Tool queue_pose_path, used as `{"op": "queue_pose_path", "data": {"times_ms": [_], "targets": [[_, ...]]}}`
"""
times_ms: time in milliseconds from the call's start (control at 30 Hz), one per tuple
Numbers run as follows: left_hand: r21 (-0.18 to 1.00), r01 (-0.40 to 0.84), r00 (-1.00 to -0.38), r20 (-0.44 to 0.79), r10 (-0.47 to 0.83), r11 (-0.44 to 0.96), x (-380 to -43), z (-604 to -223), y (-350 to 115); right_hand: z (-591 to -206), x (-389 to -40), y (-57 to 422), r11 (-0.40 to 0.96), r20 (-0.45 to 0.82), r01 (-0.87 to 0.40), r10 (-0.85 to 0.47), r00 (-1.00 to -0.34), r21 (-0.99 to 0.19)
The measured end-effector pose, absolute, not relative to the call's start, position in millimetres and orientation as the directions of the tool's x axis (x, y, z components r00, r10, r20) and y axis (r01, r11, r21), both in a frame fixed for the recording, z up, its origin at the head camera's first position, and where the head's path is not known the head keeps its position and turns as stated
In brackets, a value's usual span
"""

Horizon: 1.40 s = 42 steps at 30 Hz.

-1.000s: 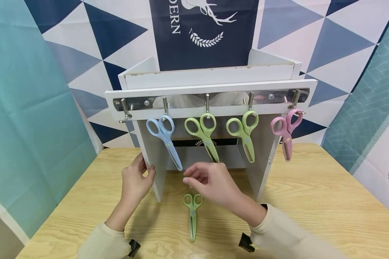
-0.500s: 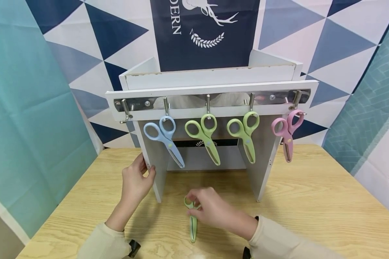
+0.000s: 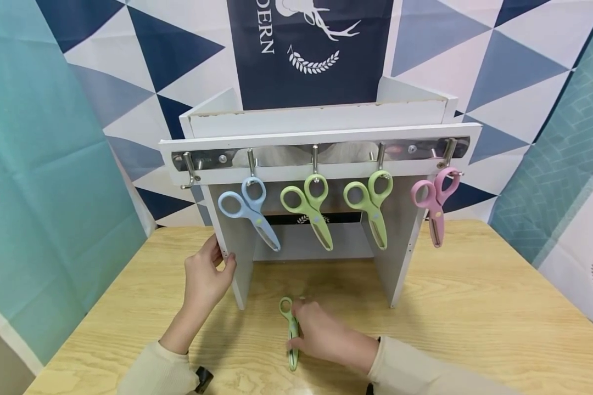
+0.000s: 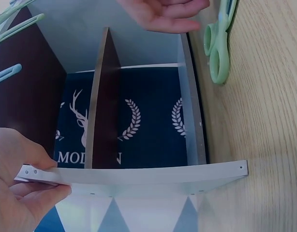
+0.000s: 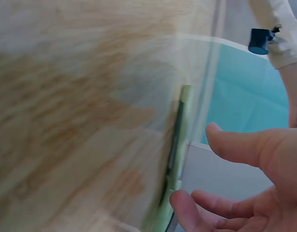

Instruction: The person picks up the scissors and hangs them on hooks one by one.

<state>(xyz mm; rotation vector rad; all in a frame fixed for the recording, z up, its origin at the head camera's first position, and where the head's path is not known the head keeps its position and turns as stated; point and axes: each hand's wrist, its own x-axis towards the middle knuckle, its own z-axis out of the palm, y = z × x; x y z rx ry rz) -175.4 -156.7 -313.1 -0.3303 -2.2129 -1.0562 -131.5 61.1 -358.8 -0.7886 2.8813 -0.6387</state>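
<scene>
A green pair of scissors [image 3: 292, 329] lies on the wooden table, handles toward the white shelf unit [image 3: 326, 174]. Over it my right hand [image 3: 323, 332] reaches down, covering one handle loop in the head view. In the right wrist view the thumb and fingers are spread, with one fingertip right at the scissors [image 5: 173, 159]. My left hand [image 3: 206, 277] grips the front edge of the shelf's left side panel [image 3: 237, 260], thumb on one side and fingers on the other, as the left wrist view confirms.
A metal hook rail [image 3: 336, 152] runs along the shelf's front. From it hang blue scissors [image 3: 253, 209], green scissors [image 3: 310, 207], more green scissors [image 3: 373, 207] and pink scissors [image 3: 436, 206]. The leftmost hook [image 3: 190, 170] is bare. A patterned cloth [image 3: 188, 49] stands behind.
My right hand has moved down from beneath the hanging blue scissors to the green scissors on the table. The blue scissors have swung slightly. My left hand stays on the panel.
</scene>
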Motion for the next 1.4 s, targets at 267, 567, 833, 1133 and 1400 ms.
{"op": "queue_pose_path", "data": {"times_ms": [267, 567, 833, 1133, 1400], "targets": [[0.599, 0.477, -0.754, 0.655, -0.051, 0.644, -174.5, -314.1, -157.7, -365.7, -131.8, 62.8, 0.788, 0.032, -0.509, -0.533, -0.846, -0.346], [0.598, 0.489, -0.735, 0.675, -0.069, 0.636, -175.5, -312.4, -160.7, -360.9, -137.8, 77.7, 0.732, 0.096, -0.574, -0.584, -0.806, -0.368], [0.597, 0.473, -0.754, 0.655, -0.053, 0.648, -172.5, -313.8, -160.8, -363.6, -139.5, 105.1, 0.757, 0.040, -0.548, -0.574, -0.818, -0.356], [0.594, 0.470, -0.760, 0.648, -0.043, 0.653, -170.2, -313.9, -161.7, -363.4, -142.5, 120.8, 0.731, -0.007, -0.557, -0.608, -0.794, -0.395], [0.609, 0.488, -0.748, 0.661, -0.060, 0.625, -172.2, -314.3, -159.0, -359.1, -144.1, 117.2, 0.698, 0.034, -0.645, -0.670, -0.741, -0.311]]}}
